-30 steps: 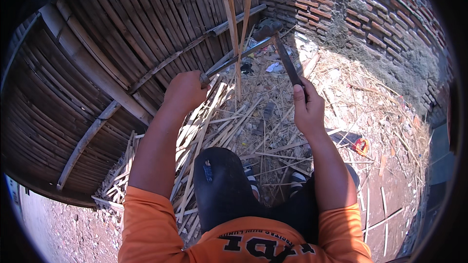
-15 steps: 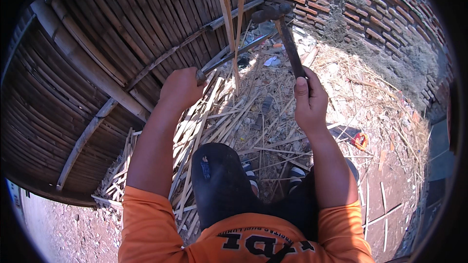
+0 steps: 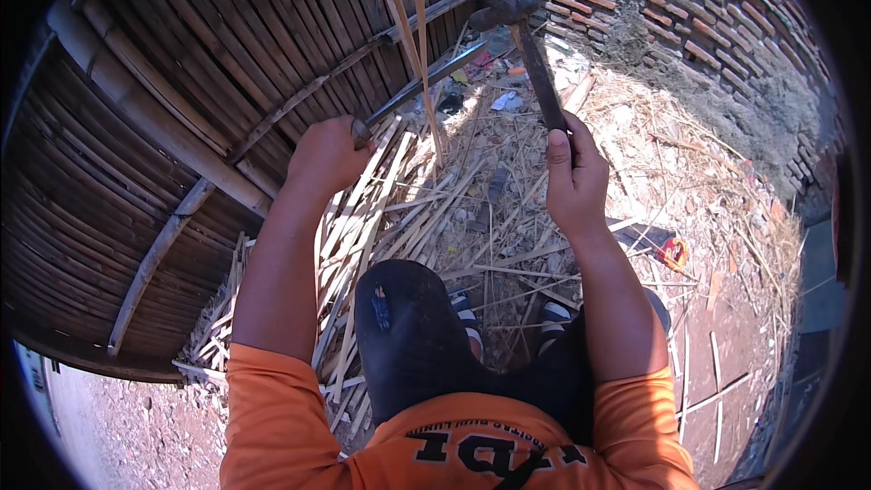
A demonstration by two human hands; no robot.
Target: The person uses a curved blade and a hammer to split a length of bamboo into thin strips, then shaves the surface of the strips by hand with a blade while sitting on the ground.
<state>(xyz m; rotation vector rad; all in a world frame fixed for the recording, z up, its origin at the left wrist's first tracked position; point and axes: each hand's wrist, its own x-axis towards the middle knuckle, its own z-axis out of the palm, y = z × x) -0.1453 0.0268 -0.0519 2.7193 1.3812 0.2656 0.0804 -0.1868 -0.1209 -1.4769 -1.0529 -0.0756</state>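
Observation:
My left hand is closed round the handle of a long-bladed knife, which looks like a machete. Its blade slants up to the right, across two upright pale wooden strips that spread apart at the top and come together low down. Whether the edge sits in the wood cannot be made out. My right hand grips a hammer by its dark handle, thumb along the shaft. The hammer's head is raised close to the blade's far end.
A slatted bamboo wall rises on the left, and a brick wall at the back right. Many split strips lie beside my left knee. A saw with a red-orange handle rests on the littered ground near my right forearm.
My left hand and the knife have shifted slightly left and up. The tops of the wooden strips have moved left. The hammer has shifted a little, still raised.

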